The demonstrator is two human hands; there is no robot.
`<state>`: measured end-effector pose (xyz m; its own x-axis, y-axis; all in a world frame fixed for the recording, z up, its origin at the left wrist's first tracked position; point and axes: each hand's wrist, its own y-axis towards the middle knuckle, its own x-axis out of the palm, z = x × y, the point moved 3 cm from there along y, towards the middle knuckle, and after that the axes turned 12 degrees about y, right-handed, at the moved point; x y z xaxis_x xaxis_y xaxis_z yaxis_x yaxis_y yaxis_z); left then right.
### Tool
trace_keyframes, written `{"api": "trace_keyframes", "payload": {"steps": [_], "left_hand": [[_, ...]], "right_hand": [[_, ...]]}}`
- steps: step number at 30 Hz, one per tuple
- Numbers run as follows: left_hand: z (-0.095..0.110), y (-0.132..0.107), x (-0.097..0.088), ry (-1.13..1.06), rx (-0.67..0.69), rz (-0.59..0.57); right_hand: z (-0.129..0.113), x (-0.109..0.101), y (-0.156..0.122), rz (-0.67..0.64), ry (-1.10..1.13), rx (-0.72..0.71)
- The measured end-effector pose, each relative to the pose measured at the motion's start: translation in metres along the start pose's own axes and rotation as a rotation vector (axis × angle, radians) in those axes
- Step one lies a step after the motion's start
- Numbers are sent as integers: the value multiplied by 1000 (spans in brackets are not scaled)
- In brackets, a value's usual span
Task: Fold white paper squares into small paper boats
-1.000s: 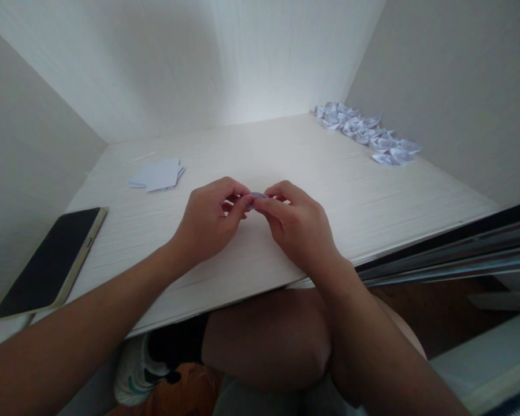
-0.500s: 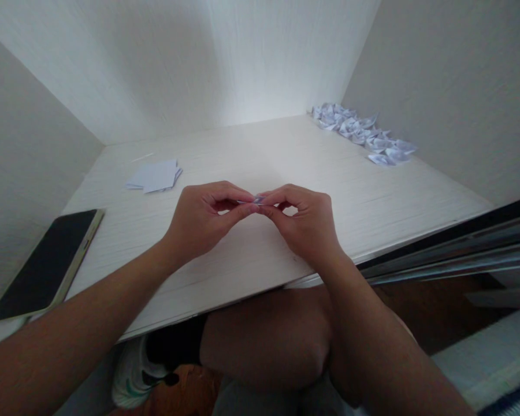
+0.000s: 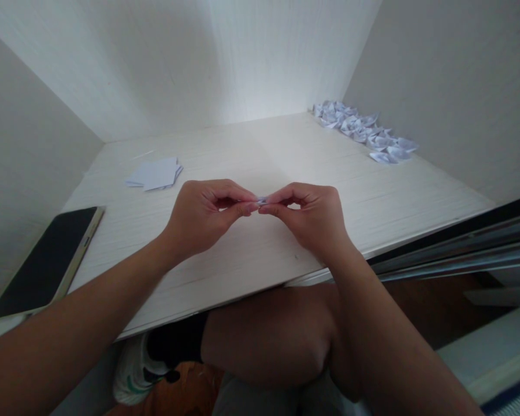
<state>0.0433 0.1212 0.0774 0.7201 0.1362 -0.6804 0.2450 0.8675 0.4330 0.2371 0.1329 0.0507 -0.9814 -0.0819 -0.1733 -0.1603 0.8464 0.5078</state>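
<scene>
A small folded piece of white paper is pinched between both hands above the middle of the table. My left hand grips its left end between thumb and fingers. On the other end, my right hand is closed in the same kind of pinch. Most of the paper is hidden behind the fingertips, so its exact shape does not show. Beyond my left hand lies a loose stack of white paper sheets. At the far right, against the side wall, sits a cluster of several folded paper boats.
The white table is bounded by walls at the back and both sides. A dark-screened tablet or phone lies at the left edge. My bent leg and a shoe are below the front edge.
My right hand has shifted slightly to the right, and its thumb has parted a little from the left thumb. Both hands still pinch the paper.
</scene>
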Motion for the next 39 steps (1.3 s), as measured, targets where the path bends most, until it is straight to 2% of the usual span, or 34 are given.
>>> {"api": "trace_keyframes", "payload": {"steps": [7, 12, 16, 19, 24, 26, 28, 30, 32, 33, 36, 39], "left_hand": [[-9, 0, -1, -5, -26, -51], [-4, 0, -4, 69, 73, -19], [-7, 0, -1, 164, 180, 32], [-14, 0, 1, 189, 208, 53], [-26, -3, 9, 25, 179, 14], [-29, -4, 13, 50, 149, 10], [-32, -4, 17, 102, 125, 2], [-33, -3, 21, 129, 125, -15], [-34, -1, 26, 146, 127, -40], [-34, -1, 28, 153, 125, -53], [-38, 0, 33, 159, 116, -82], [-40, -1, 37, 167, 122, -106]], "right_hand": [[-1, -1, -1, -90, -106, -87], [-2, -2, -2, -79, -93, -120], [3, -6, 0, -144, -122, -161], [7, -8, 1, -186, -163, -189], [11, -7, 2, -205, -237, -111], [13, -13, 6, -167, -279, -77], [16, -28, 15, -101, -360, -54], [21, -52, 28, -72, -518, -3], [27, -86, 41, -53, -797, 90], [30, -106, 47, -24, -865, 122], [37, -163, 63, 33, -997, 209], [44, -203, 77, 54, -1111, 303]]}}
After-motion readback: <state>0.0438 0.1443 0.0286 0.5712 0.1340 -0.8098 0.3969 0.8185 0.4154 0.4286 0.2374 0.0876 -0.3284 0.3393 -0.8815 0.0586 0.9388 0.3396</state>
